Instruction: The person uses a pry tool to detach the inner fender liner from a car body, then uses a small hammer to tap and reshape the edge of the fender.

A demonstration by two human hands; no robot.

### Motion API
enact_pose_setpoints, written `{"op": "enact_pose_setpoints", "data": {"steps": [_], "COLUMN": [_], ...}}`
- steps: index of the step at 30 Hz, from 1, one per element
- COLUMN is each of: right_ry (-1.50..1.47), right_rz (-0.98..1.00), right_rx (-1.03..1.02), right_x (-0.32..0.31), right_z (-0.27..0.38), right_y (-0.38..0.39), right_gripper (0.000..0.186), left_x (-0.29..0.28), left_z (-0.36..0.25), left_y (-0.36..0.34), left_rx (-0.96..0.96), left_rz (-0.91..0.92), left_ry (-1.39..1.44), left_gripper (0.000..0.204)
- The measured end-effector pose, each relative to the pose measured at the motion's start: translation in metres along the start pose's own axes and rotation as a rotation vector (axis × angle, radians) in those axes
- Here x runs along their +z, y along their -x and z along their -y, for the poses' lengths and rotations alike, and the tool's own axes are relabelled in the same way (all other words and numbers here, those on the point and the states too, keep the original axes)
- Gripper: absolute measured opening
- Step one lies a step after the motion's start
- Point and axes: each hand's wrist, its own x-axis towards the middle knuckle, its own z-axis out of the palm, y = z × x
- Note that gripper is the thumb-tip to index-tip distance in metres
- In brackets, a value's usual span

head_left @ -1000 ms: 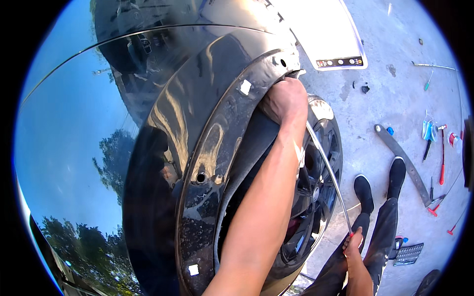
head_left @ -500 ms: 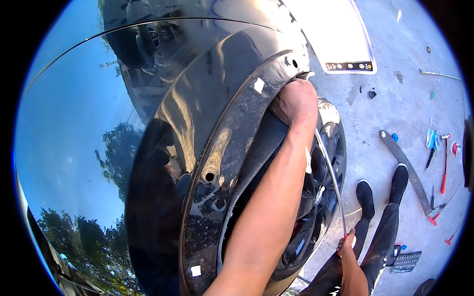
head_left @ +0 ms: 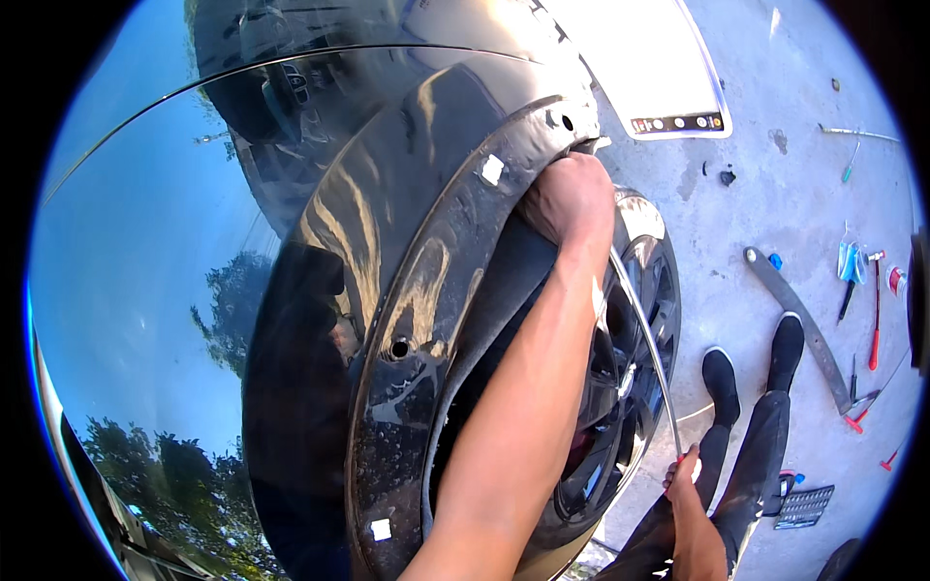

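Up in the wheel arch of a dark glossy car, my left hand (head_left: 578,194) is closed under the arch lip, its fingertips hidden. A long bent metal rod (head_left: 643,324) runs up past the wheel (head_left: 620,387) and disappears behind my left wrist; whether the fingers grip its end cannot be seen. Lower right, my right hand (head_left: 685,472) is wrapped around the rod's lower end, where a bit of red handle shows. The bare fender edge (head_left: 399,387) has a round hole and white patches. The dark fender (head_left: 300,407) reflects sky and trees.
A bright white panel light (head_left: 659,77) stands beyond the arch. On the concrete right lie a curved dark strip (head_left: 799,324), a red-handled hammer (head_left: 877,310), a red T-handled tool (head_left: 854,423) and a bit set (head_left: 804,506). My feet (head_left: 719,378) rest near the wheel.
The view has shifted slightly, so the car's fender sits a little further left. Both hands keep nearly the same place, and the rod still slants between them.
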Motion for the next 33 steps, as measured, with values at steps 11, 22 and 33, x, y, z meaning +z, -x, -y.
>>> {"op": "enact_pose_setpoints", "data": {"steps": [11, 22, 33], "right_ry": [0.029, 0.072, 0.03], "right_rz": [0.082, 0.073, 0.114], "right_rx": [0.043, 0.13, 0.157], "right_x": [0.001, -0.004, -0.002], "right_z": [-0.005, -0.005, -0.01], "right_y": [-0.005, -0.008, 0.011], "right_gripper": [0.05, 0.049, 0.051], "left_x": [0.012, 0.0, -0.012], "left_z": [0.009, 0.0, -0.005], "left_y": [-0.006, 0.002, -0.002], "left_rx": [-0.02, 0.399, 0.369], "left_rz": [0.089, 0.085, 0.194], "left_ry": [-0.133, -0.514, -0.443], "left_gripper": [0.021, 0.01, 0.021]}}
